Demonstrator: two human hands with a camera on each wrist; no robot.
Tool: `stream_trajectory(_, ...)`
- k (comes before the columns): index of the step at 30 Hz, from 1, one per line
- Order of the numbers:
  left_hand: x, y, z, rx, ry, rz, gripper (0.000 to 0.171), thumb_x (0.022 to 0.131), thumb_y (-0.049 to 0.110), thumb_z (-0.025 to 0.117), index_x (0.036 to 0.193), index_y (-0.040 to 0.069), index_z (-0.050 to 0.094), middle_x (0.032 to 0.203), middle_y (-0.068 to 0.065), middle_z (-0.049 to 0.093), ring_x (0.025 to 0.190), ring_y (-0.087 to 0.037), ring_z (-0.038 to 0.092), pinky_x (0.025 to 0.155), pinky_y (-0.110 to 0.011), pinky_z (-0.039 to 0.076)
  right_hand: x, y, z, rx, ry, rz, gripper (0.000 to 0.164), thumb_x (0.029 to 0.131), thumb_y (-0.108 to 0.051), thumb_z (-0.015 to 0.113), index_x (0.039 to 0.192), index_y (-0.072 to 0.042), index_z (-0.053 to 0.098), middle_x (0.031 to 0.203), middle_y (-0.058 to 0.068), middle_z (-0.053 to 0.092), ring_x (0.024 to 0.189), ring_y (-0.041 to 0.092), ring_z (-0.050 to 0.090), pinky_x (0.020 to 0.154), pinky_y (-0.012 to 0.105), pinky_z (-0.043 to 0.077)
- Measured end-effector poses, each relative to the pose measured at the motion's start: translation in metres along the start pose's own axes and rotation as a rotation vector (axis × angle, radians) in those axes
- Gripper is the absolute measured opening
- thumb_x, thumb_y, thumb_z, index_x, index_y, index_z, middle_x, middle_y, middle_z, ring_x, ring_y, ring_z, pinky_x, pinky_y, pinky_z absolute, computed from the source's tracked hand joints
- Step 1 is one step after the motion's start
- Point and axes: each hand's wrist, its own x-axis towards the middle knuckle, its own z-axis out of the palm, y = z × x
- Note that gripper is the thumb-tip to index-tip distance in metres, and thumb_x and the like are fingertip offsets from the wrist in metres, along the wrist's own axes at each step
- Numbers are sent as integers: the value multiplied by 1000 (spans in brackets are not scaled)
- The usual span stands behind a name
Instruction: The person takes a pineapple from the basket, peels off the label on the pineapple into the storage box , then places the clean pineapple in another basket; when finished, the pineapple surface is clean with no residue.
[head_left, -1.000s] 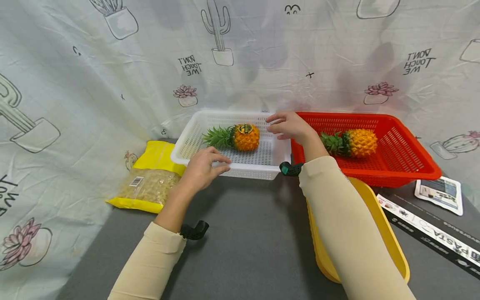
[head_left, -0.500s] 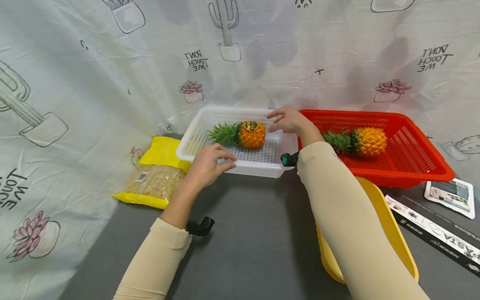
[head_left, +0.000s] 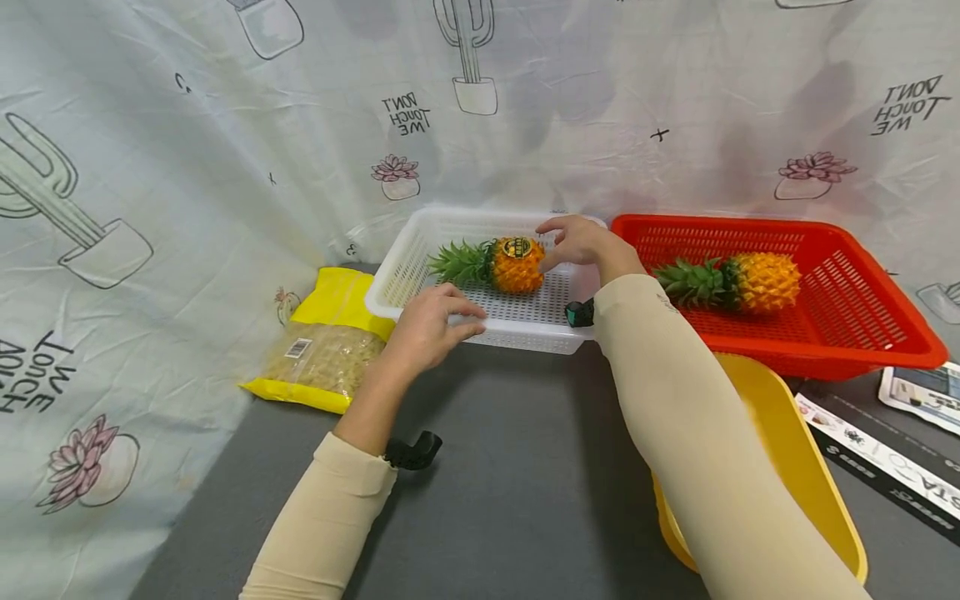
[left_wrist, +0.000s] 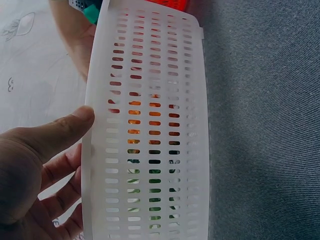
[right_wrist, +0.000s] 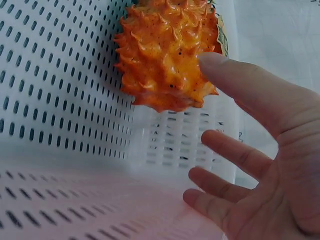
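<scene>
A pineapple (head_left: pixel 517 265) with a black-and-gold label lies on its side in a white slotted basket (head_left: pixel 525 336), leaves to the left. My left hand (head_left: pixel 427 327) holds the basket's front rim; in the left wrist view the thumb lies at the rim and the fingers are behind it. My right hand (head_left: pixel 588 243) is over the basket's right end, beside the pineapple's base, fingers spread and loosely bent. In the right wrist view its thumb (right_wrist: pixel 240 82) overlaps the fruit's edge; whether it touches I cannot tell.
A red basket (head_left: pixel 825 354) with another pineapple (head_left: pixel 765 282) stands right of the white one. A yellow tray (head_left: pixel 817 475) lies partly under my right forearm. A yellow bag of pasta (head_left: pixel 322 358) lies left; a pasta box (head_left: pixel 885 467) and a white pouch (head_left: pixel 926 392) lie right.
My right hand has moved left, closer to the pineapple's base. The head view has shifted, so the scene sits further right. My left hand keeps its place at the rim.
</scene>
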Motion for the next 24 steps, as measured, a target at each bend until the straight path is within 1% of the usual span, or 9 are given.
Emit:
stream_trajectory(4,-1,1,-1,-4,-3,-7,20,92,27,79,110,18,83,108,-3,69,106,-27,62,92,-44,50,3,-3,1,-20,-5,15,85,89,-31,78,162,-24,34,161,20,38,143,40,40,116,63,37)
stream_trajectory(10,1,1,0,-6,-1,-6,20,92,27,79,110,18,83,106,-3,69,103,-26,62,89,-43,51,7,-2,3,-13,18,9,96,86,-35,80,165,-24,27,164,19,35,145,40,39,117,63,36)
stream_trajectory(14,1,1,1,-12,1,-7,19,92,27,79,109,18,83,106,-3,69,103,-26,62,89,-42,51,12,0,9,-6,27,24,99,83,-36,83,164,-26,28,165,17,34,146,40,36,116,65,36)
stream_trajectory(18,0,1,2,-9,-1,-14,19,92,27,79,109,18,83,106,-2,69,102,-25,63,87,-41,51,19,1,17,-1,-1,34,99,82,-36,85,164,-26,30,166,14,32,148,39,32,117,65,35)
stream_trajectory(21,0,2,2,-1,4,-15,19,92,28,79,109,19,83,105,-2,68,101,-25,63,86,-41,51,23,1,22,13,-22,30,99,82,-34,85,164,-24,30,166,14,31,148,39,31,119,64,33)
stream_trajectory(24,1,2,1,-4,11,-19,19,92,27,80,108,19,83,106,-2,68,101,-25,63,87,-41,51,27,1,25,14,-19,30,101,82,-32,86,164,-23,28,165,15,32,148,39,31,120,63,31)
